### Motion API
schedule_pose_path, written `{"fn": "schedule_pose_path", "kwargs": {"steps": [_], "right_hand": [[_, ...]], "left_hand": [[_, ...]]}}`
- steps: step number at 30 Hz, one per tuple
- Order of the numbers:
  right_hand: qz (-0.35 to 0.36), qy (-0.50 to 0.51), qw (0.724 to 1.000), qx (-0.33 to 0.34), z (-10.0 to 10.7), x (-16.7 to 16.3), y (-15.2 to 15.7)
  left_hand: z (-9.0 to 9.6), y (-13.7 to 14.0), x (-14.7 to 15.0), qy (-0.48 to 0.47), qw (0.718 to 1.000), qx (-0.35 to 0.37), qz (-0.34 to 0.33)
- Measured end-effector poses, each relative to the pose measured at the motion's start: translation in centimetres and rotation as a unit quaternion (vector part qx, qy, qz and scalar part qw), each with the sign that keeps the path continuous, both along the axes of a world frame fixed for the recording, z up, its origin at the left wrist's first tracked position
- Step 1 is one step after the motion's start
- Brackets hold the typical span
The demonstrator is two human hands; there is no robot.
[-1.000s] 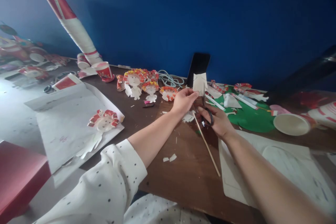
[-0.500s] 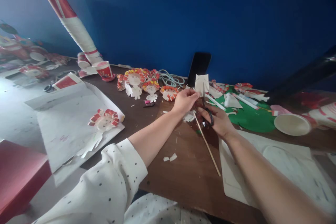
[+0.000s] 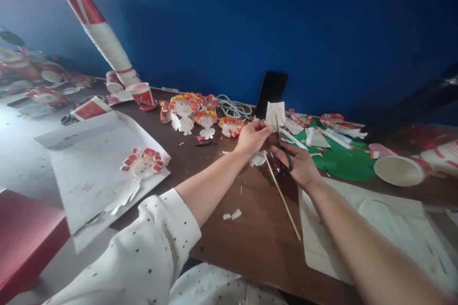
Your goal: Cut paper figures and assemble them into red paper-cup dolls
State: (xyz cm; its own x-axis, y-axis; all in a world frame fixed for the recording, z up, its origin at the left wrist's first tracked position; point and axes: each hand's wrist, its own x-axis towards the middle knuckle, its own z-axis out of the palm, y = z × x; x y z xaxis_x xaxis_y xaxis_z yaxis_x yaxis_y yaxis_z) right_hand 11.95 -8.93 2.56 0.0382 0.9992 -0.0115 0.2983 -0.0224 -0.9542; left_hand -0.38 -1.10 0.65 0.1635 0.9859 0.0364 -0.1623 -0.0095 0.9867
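Note:
My left hand (image 3: 252,136) pinches the lower edge of a small white piece of paper (image 3: 275,111), held upright above the table. In my right hand (image 3: 297,164) is a pair of scissors (image 3: 285,158) with dark handles, its blades pointing up at the paper and overlapping its lower part. Fingers hide part of the blades. Below my hands a thin wooden stick (image 3: 286,205) lies slanting on the brown table (image 3: 250,252). White paper scraps (image 3: 257,158) lie just under my left hand, and two more scraps (image 3: 236,214) are nearer to me.
Behind my hands a black phone (image 3: 272,90) leans on the blue wall. Paper figures with red-and-yellow rims (image 3: 184,107) stand to the left, near a tall stack of paper cups (image 3: 103,38). Glue sticks lie on a green sheet (image 3: 354,164) at right. A paper-face cutout (image 3: 143,166) rests on white sheets.
The scissors have shifted very slightly against the paper. My left hand and the paper stay almost where they were.

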Motion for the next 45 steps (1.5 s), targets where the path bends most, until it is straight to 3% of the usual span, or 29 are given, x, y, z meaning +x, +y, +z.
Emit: {"fn": "schedule_pose_path", "kwargs": {"steps": [17, 31, 45], "right_hand": [[0.009, -0.022, 0.999, 0.028, -0.8, 0.5, 0.2], [-0.002, -0.011, 1.0, 0.002, 0.0, 0.2, 0.0], [0.005, -0.011, 1.0, 0.013, -0.7, 0.7, 0.3]], "left_hand": [[0.2, -0.1, -0.1, 0.019, 1.0, -0.001, 0.005], [0.6, -0.3, -0.3, 0.039, 0.999, 0.006, -0.021], [1.2, -0.4, -0.5, 0.043, 0.998, -0.013, -0.033]]}}
